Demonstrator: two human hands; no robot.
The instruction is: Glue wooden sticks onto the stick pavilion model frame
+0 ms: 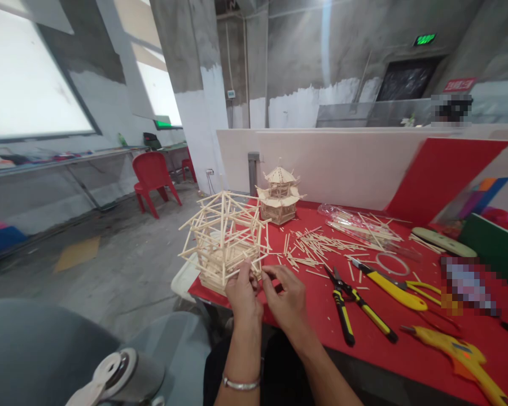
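Observation:
An open-framed pavilion model [223, 225] built of thin wooden sticks stands at the table's near left corner. My left hand [243, 290] is closed at its front right side, thumb and fingers pinched against the lower sticks. Close beside it, my right hand [287, 293] pinches with thumb and forefinger at the same lower edge; whatever lies between those fingertips is too small to make out. Behind stands a second stick pavilion [280, 194] with a tiered, covered roof. Loose wooden sticks [322, 245] lie scattered to the right of the models.
On the red tabletop [317, 316] at right lie black-yellow pliers [351, 304], a yellow utility knife [392, 287], yellow-handled scissors [423, 290], a tape ring [392, 263] and a yellow glue gun [452, 347]. A white partition [330, 166] borders the back. Grey chairs [173, 344] stand at lower left.

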